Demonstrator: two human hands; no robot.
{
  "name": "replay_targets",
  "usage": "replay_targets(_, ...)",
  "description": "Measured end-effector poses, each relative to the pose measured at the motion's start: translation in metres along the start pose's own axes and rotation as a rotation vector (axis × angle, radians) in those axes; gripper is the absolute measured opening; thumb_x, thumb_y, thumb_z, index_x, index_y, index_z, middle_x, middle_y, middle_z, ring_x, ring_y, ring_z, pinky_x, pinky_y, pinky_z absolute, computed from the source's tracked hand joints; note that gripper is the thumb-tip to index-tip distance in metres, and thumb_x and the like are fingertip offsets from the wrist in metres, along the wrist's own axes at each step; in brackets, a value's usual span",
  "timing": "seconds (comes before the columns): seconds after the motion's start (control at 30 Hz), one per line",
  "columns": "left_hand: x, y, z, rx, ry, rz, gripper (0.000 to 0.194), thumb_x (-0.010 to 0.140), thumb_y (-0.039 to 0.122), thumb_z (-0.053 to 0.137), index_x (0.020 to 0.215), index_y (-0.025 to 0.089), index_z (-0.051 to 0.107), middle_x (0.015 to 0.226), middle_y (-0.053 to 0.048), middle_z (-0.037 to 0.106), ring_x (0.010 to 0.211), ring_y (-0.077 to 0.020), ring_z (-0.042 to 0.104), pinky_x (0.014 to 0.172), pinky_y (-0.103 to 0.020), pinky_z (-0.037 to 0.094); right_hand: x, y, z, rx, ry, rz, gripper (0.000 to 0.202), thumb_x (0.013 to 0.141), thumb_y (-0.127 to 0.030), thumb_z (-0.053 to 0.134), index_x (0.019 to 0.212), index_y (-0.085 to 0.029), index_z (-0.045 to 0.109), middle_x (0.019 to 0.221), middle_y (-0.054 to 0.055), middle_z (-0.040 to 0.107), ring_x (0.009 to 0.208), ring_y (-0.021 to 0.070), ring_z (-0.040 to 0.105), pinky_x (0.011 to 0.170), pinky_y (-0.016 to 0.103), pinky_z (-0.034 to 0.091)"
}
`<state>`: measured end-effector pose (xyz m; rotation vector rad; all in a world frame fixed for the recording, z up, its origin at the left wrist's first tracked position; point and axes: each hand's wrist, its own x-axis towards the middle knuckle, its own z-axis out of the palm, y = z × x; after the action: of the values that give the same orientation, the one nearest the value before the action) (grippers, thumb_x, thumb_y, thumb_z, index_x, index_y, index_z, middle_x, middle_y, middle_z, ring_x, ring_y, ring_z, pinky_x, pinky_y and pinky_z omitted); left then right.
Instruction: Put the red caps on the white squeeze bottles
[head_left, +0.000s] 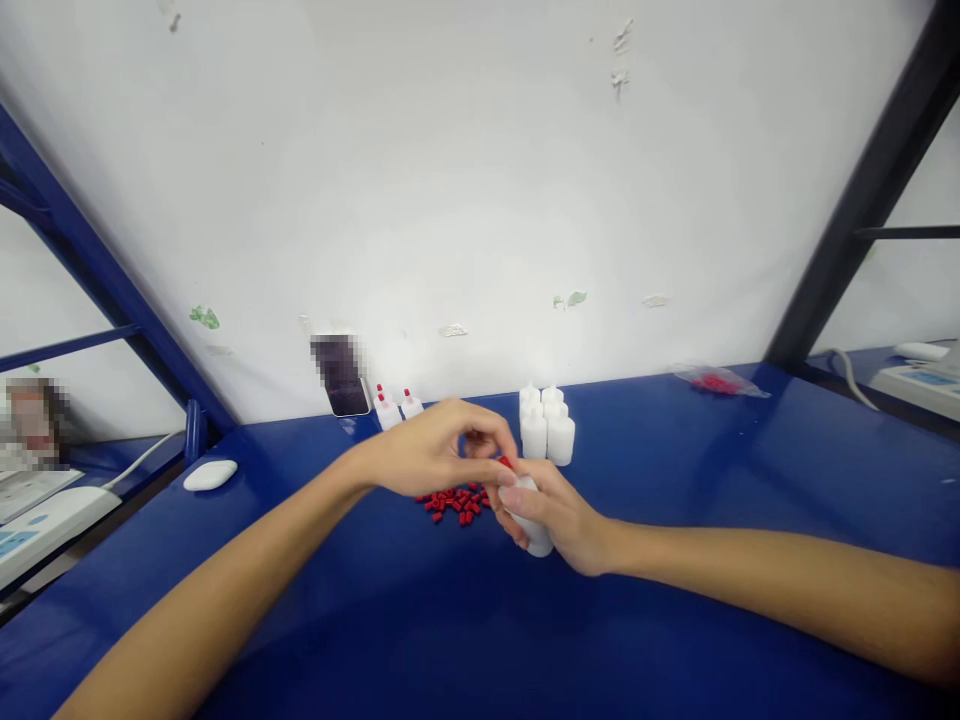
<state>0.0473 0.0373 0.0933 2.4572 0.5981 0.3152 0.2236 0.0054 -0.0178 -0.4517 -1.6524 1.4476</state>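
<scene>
My right hand (559, 510) is wrapped round a white squeeze bottle (538, 540), which it holds tilted above the blue table. At the bottle's top, my left hand (431, 450) pinches a small red cap (505, 463) between thumb and finger; the nozzle under it is hidden. Beneath my left hand lies a loose pile of red caps (450, 503). Behind it, several white bottles with red tips (388, 411) stand, partly covered by the hand. Just beyond my right hand, a group of white bottles without red caps (547, 425) stands close together.
A phone (349, 390) leans against the wall at the back. A white rounded case (211, 475) lies on the blue table (360, 620) at the left. Far right, a clear bag of red caps (718, 382) lies near the wall. Metal posts (855, 210) flank the table.
</scene>
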Motion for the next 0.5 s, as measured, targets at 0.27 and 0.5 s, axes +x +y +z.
replay_targets(0.27,-0.037,-0.015,-0.053,0.167,0.022,-0.293,0.029,0.093,0.044,0.060,0.090,0.017,0.071,0.080,-0.002,0.067,0.072,-0.0134,0.057,0.064,-0.023,0.043,-0.011,-0.007,0.006,-0.151,0.053,0.070,0.045,0.097,-0.049,0.048,0.066,-0.016,0.052,0.054,-0.002,0.048,0.048,0.0097,0.045,0.047,0.022,0.036)
replay_targets(0.5,-0.052,-0.034,-0.062,0.415,0.035,-0.425,0.040,0.097,0.051,0.046,0.106,0.020,0.070,0.085,-0.003,0.072,0.071,-0.0162,0.062,0.064,-0.024,0.043,-0.010,-0.005,0.006,-0.200,0.045,0.067,0.046,0.096,-0.051,0.047,0.066,-0.017,0.051,0.055,-0.001,0.050,0.048,0.0105,0.046,0.046,0.022,0.036)
